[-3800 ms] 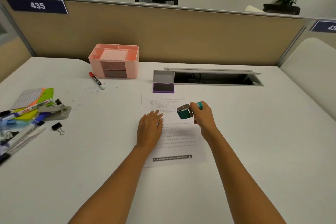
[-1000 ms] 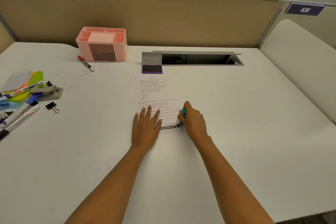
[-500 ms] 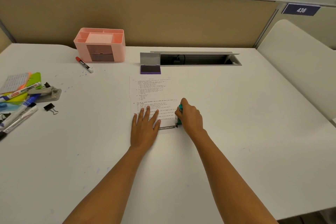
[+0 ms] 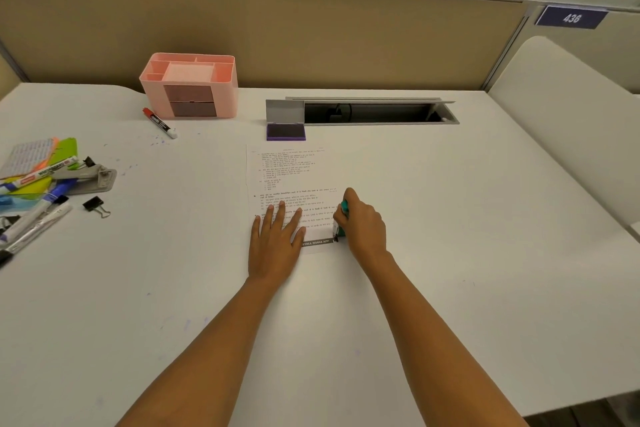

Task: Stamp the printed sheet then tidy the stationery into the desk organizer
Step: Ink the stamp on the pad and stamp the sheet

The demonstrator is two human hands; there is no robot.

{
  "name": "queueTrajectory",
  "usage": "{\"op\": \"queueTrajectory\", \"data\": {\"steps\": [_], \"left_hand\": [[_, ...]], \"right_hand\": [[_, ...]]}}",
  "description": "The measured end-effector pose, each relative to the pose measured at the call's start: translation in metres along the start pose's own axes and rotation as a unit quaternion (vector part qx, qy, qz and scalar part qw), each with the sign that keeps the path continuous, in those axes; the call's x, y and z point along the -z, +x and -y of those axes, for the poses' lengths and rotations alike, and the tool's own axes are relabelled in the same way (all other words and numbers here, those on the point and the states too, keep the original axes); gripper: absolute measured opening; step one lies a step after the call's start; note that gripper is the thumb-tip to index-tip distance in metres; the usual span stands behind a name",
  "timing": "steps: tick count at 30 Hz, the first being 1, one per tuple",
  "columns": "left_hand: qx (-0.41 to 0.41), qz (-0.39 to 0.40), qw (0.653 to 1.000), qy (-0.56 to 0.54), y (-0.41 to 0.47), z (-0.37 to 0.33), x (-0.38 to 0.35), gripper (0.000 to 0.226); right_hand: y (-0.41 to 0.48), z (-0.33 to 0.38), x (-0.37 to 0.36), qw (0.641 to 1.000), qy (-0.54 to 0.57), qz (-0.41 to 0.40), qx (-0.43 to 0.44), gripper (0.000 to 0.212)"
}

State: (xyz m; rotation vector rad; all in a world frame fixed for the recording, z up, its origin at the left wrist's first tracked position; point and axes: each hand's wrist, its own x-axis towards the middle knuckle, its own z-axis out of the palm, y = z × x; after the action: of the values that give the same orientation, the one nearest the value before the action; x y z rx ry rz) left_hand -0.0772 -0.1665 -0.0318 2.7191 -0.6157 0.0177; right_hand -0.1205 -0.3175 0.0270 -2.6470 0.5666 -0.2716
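A printed sheet (image 4: 287, 166) lies in the middle of the white desk (image 4: 450, 236). My left hand (image 4: 277, 241) rests flat on its lower left part, fingers straight. My right hand (image 4: 363, 224) grips a teal stamp (image 4: 341, 220) that stands down on the sheet's lower right corner; most of the stamp is hidden by my fingers. An open purple ink pad (image 4: 285, 132) sits just beyond the sheet. The pink desk organizer (image 4: 189, 86) stands at the back left by the partition.
A red marker (image 4: 159, 122) lies in front of the organizer. At the left edge are several markers (image 4: 34, 218), a stapler (image 4: 86, 177), sticky notes (image 4: 31, 159) and a black binder clip (image 4: 95, 205). An open cable tray (image 4: 374, 113) is set into the desk behind.
Since 3.8 s ago my right hand brought the stamp from above the sheet's middle down to its lower right corner. Over the last second both hands have stayed in place.
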Motion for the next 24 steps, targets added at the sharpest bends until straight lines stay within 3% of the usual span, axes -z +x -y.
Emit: {"op": "queueTrajectory", "data": {"steps": [9,13,18,24], "left_hand": [[0.003,0.009,1.0,0.002,0.0,-0.001,0.001,0.078],[0.006,0.023,1.0,0.012,0.0,0.0,0.002,0.065],[0.001,0.013,1.0,0.007,0.0,0.0,0.0,0.08],[0.004,0.018,1.0,0.013,0.0,0.0,0.001,0.071]], "right_hand": [[-0.012,-0.007,-0.001,1.0,0.011,-0.02,0.01,0.02],[0.006,0.0,-0.001,1.0,-0.017,-0.006,0.001,0.016],[-0.002,-0.004,-0.001,1.0,-0.009,-0.013,0.008,0.017],[-0.007,-0.003,0.002,1.0,0.019,-0.011,-0.004,0.017]]}}
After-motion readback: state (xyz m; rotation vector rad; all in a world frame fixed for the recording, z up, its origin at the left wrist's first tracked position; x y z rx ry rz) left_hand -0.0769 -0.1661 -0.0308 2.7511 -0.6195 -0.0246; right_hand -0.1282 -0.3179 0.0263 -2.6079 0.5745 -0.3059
